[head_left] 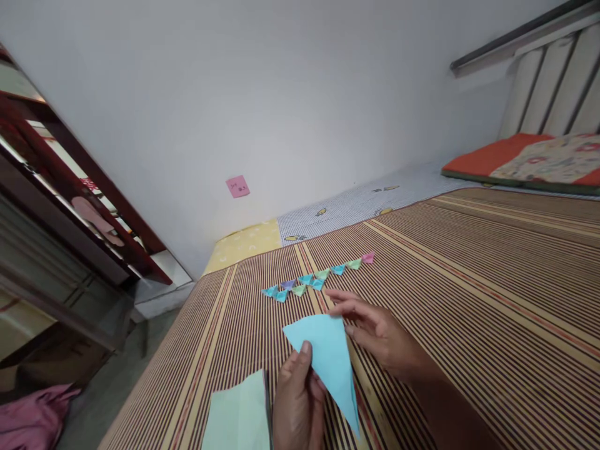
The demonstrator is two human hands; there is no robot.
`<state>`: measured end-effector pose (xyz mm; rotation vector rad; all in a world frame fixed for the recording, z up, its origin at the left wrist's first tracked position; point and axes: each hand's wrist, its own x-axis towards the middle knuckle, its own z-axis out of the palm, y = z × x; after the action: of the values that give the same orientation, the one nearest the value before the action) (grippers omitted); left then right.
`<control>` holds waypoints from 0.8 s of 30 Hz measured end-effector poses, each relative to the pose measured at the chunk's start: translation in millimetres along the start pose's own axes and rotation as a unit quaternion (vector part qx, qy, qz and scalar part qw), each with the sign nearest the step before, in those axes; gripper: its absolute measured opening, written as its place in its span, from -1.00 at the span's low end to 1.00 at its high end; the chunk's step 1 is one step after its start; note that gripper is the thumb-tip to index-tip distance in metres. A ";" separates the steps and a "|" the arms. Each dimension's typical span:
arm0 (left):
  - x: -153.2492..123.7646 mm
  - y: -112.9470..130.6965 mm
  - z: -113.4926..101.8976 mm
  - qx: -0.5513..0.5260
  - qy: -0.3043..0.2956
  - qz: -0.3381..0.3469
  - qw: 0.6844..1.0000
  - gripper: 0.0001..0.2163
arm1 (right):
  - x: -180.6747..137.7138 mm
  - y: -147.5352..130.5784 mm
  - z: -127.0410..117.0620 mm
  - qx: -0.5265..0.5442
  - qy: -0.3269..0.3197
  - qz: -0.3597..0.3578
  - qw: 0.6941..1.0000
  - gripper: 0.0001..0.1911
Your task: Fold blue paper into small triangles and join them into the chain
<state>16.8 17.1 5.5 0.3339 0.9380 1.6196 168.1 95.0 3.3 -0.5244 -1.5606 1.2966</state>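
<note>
A light-blue sheet of paper, folded into a triangle, is held up above the striped mat. My left hand grips its left edge, thumb on the front and the other fingers behind. At the paper's upper right corner is my right hand, fingers stretched and apart; whether they touch the corner I cannot tell. Beyond the hands, several small folded paper triangles in blue, green, purple and pink lie in a slanting row. A pale green stack of paper lies left of my left hand.
The striped mat covers the bed up to a patterned sheet along the wall. A pink note sticks to the wall. An orange floral cushion lies by the radiator. Pink cloth is at lower left.
</note>
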 end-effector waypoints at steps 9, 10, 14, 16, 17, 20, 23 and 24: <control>-1.6 19.1 4.8 -0.099 0.118 0.071 0.985 -0.77 | -1.2 -13.7 20.4 -0.115 -0.049 -0.033 0.992 -0.61; -2.6 20.0 5.6 -0.108 0.109 0.065 0.986 -0.74 | -1.3 -14.6 22.0 -0.116 -0.062 -0.030 0.991 -0.63; -6.7 21.7 8.6 -0.145 0.070 0.017 0.987 -0.63 | -0.6 -14.2 24.4 -0.123 -0.072 -0.026 0.989 -0.71; -7.9 21.9 9.2 -0.163 0.053 0.009 0.985 -0.62 | -0.5 -13.2 23.7 -0.117 -0.076 -0.032 0.990 -0.72; -8.2 21.7 9.2 -0.169 0.044 0.012 0.985 -0.62 | -0.6 -13.0 23.2 -0.115 -0.078 -0.037 0.990 -0.72; -7.9 19.2 8.0 -0.159 0.029 0.038 0.986 -0.64 | -1.3 -13.5 22.2 -0.122 -0.089 -0.040 0.988 -0.79; -7.4 14.4 7.0 -0.127 0.034 0.070 0.989 -0.66 | -1.5 -15.1 22.4 -0.129 -0.089 -0.036 0.987 -0.91; -7.4 12.8 7.0 -0.121 0.037 0.079 0.989 -0.67 | -1.3 -15.5 22.8 -0.128 -0.081 -0.035 0.988 -0.93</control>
<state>14.7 13.0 21.1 0.1838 0.7736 1.8805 152.6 77.9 18.5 -0.5275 -1.8788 1.1144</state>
